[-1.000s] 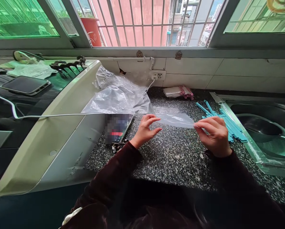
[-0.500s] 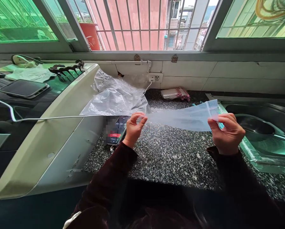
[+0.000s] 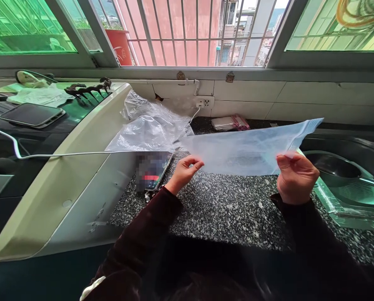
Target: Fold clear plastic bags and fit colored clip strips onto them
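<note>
A translucent, bluish-white plastic bag [image 3: 243, 150] is stretched sideways above the speckled counter [image 3: 224, 209]. Its near left corner is pinched between the thumb and fingers of my left hand [image 3: 187, 169]. At the other end, my right hand [image 3: 296, 175] grips the lower edge of the bag, fingers curled and thumb pressed on it. The bag's far right corner sticks up past that hand. Behind my left hand lies a phone [image 3: 153, 173] with a lit screen. A crumpled clear plastic bag [image 3: 149, 129] rests behind the phone.
A washing machine [image 3: 83, 167] stands at the left, a dark phone [image 3: 33, 115] and a white cable [image 3: 70, 154] on it. At the right is a sink with a black pan [image 3: 331, 165]. A pack of bags [image 3: 229, 122] lies by the wall, near a socket [image 3: 204, 102].
The plastic bag has spread from a narrow folded strip into a wider sheet, its far right corner rising outward. My left hand has moved slightly right and nearer to me.
</note>
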Motion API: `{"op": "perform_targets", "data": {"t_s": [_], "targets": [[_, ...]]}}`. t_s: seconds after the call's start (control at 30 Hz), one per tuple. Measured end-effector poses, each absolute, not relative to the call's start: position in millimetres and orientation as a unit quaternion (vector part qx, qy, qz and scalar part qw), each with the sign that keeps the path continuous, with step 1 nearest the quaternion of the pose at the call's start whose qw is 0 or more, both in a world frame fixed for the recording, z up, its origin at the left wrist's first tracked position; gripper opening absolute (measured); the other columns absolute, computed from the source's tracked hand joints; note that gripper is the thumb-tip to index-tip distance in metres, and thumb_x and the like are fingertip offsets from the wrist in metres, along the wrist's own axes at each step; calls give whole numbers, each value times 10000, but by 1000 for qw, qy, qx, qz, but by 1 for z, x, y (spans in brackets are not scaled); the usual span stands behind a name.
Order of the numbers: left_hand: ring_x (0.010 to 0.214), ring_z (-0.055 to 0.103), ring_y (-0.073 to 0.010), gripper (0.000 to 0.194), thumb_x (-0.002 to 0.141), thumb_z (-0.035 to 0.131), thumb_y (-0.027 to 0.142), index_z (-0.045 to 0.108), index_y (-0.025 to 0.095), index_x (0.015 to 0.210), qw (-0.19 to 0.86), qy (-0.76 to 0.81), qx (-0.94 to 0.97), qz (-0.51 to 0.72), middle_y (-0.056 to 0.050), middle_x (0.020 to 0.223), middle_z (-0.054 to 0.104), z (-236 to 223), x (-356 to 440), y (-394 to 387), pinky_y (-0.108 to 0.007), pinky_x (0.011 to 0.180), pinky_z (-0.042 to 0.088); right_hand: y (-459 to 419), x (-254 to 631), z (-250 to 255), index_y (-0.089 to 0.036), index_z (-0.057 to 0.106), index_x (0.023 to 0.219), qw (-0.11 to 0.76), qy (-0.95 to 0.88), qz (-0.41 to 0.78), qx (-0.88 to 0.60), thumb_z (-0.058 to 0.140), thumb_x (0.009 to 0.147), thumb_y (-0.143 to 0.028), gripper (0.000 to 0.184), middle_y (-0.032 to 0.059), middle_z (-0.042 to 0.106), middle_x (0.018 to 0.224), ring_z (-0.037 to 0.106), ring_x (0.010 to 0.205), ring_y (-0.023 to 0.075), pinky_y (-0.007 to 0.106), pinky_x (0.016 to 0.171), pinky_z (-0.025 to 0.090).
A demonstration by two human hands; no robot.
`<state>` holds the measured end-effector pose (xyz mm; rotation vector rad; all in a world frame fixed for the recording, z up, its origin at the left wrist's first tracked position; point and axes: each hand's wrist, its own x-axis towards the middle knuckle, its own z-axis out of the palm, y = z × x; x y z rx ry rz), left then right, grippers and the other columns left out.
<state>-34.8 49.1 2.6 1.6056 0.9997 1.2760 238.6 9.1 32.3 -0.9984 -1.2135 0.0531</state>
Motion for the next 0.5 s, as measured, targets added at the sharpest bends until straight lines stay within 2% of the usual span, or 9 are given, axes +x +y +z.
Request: {"op": "perform_targets", "data": {"t_s": [0.23,0.4,0.5], "targets": [[584,488,-98,341,690,674,476,592,159,593,506,359,612,491,3,591,568,14,-39,45,-248,587,410,11,240,35,-238,668,717,683,-536,96,-487,714,721,-360,130,-27,632,669,573,627,126,296,612,476],[487,408,-73,343,679,681,516,619,184,739,509,357,575,532,37,539,506,8,-39,50,-235,484,333,13,238,36,-227,672,721,653,-551,155,-495,745,664,-415,209,-10,673,701,610,639,135,295,601,509],[467,380,-67,331,673,700,495,633,180,747,507,357,561,549,50,499,450,9,-40,51,-231,460,289,14,240,36,-221,680,715,619,-568,183,-510,750,649,-424,224,-2,680,696,612,629,136,291,590,514]]}}
